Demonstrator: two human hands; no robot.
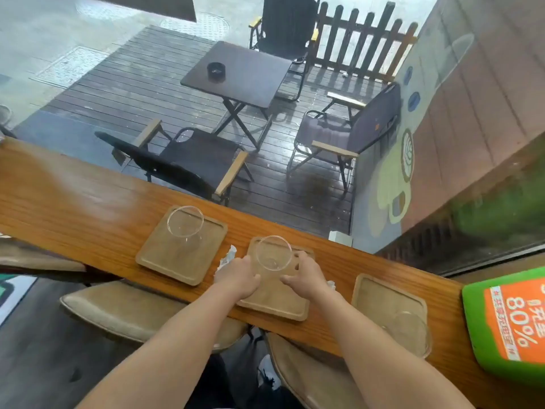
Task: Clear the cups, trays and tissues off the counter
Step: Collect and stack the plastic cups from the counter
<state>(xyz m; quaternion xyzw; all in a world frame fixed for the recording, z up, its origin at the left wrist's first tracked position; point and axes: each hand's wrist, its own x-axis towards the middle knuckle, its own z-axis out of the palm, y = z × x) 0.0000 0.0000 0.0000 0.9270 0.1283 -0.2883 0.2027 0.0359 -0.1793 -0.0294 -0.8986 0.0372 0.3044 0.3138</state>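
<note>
Right hand [306, 273] beside clear cup [273, 255]

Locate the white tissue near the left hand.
Head view, centre: the white tissue lies on the wooden counter, in the gap between the left tray and the middle tray, right beside the left hand.

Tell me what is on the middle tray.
A clear cup stands on the middle tray, with the left hand and right hand on either side. Whatever is under the hands is hidden.
</note>
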